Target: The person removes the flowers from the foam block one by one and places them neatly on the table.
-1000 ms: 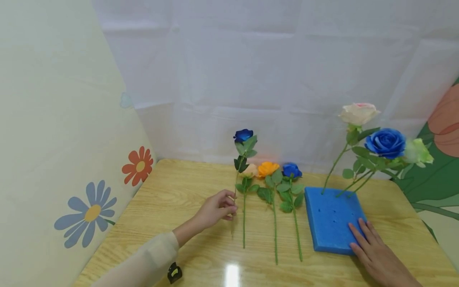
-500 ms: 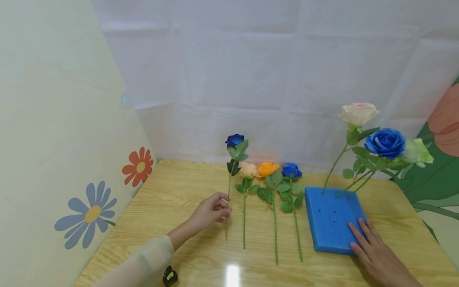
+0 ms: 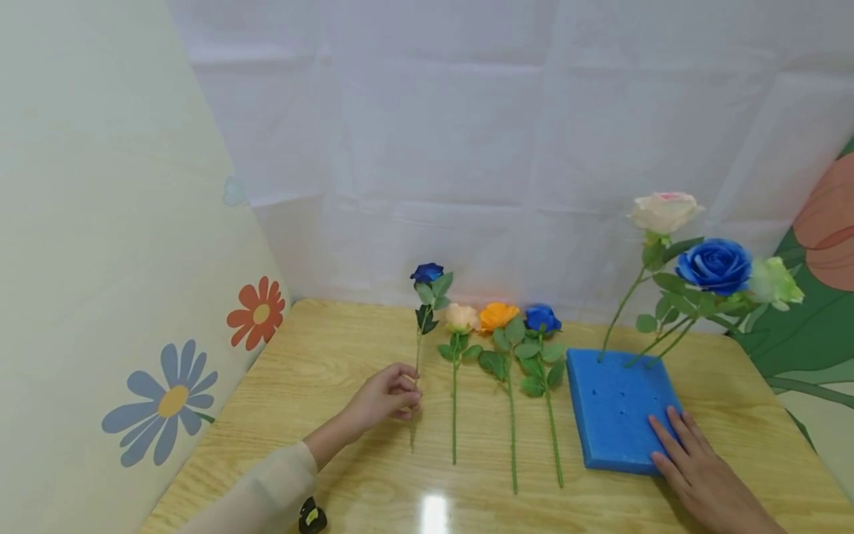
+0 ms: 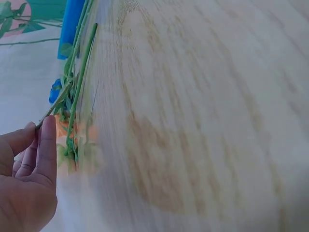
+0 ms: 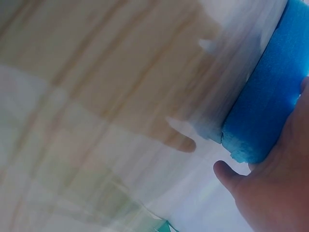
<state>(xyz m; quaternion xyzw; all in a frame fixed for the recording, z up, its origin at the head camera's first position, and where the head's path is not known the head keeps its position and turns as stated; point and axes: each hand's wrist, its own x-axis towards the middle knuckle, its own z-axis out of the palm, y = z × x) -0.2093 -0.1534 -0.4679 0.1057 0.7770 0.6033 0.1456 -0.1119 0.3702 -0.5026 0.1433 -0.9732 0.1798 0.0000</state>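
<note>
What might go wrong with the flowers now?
The left hand pinches the dark blue rose by its thin stem, so it might twist.
Its leaves are near the peach rose and might snag it.
The standing flowers lean sideways in the blue foam block, so they might tip it if the right hand lifts.

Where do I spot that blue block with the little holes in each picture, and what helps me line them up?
Head: blue block, right of centre, lower half; the right hand rests on its near corner.
Left wrist: blue block, upper left, cut off by the top edge, beside green stems.
Right wrist: blue block, upper right.
Shared landmark: the wood-grained table.
</note>
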